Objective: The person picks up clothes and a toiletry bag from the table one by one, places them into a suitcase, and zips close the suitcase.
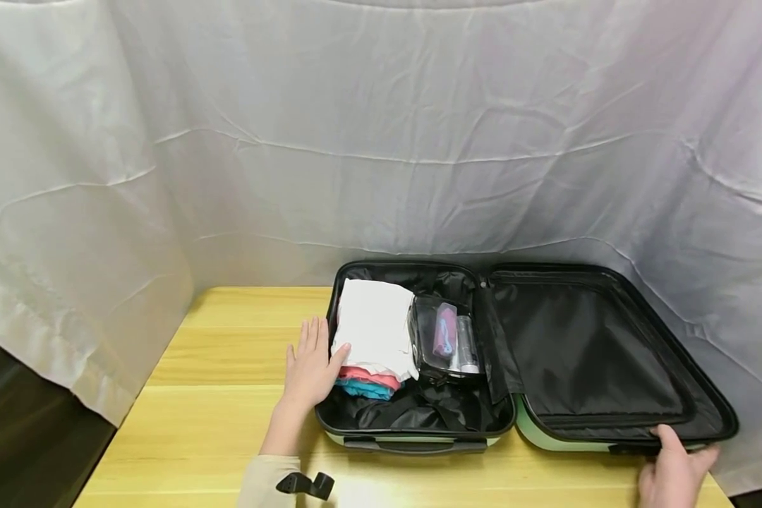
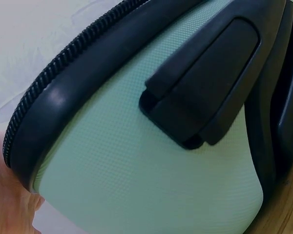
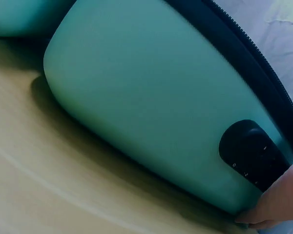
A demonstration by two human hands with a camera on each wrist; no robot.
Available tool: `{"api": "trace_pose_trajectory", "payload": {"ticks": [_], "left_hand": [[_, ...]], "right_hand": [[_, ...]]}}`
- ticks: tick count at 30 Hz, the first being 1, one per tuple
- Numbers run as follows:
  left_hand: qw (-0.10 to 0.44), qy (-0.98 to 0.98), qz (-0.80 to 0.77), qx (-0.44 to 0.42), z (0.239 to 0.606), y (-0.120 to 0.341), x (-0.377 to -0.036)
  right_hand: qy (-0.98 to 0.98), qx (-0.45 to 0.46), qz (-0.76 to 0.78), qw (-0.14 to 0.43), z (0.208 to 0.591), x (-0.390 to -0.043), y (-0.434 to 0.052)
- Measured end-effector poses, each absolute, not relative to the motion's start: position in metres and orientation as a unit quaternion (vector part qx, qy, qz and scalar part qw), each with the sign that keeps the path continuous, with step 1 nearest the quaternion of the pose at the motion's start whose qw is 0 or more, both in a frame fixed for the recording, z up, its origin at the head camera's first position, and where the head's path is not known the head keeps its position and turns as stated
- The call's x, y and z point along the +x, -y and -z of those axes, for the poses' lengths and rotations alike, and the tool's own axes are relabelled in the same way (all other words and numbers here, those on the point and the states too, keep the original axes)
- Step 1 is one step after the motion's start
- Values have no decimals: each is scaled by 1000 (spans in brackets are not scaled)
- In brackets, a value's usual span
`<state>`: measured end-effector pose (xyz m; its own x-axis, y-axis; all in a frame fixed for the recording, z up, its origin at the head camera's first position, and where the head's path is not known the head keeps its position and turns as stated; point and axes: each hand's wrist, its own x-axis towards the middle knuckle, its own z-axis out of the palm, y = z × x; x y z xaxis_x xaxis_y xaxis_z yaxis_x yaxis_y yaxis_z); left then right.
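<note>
A light green suitcase [image 1: 413, 446] lies unfolded on the wooden table, its black lining facing up. My left hand [image 1: 310, 367] rests on the left rim of the packed half, fingers straight and thumb over the edge. In that half are a folded white garment [image 1: 376, 321], coral and blue clothes [image 1: 365, 390] partly hidden beneath it, and a clear toiletry bag [image 1: 430, 339]. At the right, my right hand [image 1: 673, 469] grips the front corner of the suitcase lid [image 1: 597, 346], thumb over the rim. The right wrist view shows fingers beside a black combination lock [image 3: 254, 153].
The wooden table [image 1: 209, 409] extends left of the suitcase and along its front. Grey-white curtains [image 1: 381, 141] hang close behind the suitcase and down both sides. A carry handle [image 1: 415, 447] faces the table's front.
</note>
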<state>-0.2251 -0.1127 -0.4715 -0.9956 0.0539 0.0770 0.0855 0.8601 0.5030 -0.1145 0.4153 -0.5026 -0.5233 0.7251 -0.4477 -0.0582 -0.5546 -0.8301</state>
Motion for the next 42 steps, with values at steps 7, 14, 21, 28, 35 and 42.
{"api": "trace_pose_trajectory", "payload": {"ticks": [7,14,21,28,35,42], "left_hand": [[28,962,268,-38,473,112,-223],[33,961,271,-37,473,110,-222],[35,960,275,-35,471,110,-222],[34,960,275,-33,470,111,-221],[31,959,281,-30,469,113,-220],[32,961,274,-28,469,114,-220]], "right_hand": [[431,-426,-758,241,490,-109,-411],[480,-427,-725,248,544,-125,-469],[546,-415,-667,292,534,-130,-471],[576,-367,-646,340,422,-105,-380],[613,-312,-607,397,390,-101,-355],[665,-280,-539,435,376,-100,-338]]}}
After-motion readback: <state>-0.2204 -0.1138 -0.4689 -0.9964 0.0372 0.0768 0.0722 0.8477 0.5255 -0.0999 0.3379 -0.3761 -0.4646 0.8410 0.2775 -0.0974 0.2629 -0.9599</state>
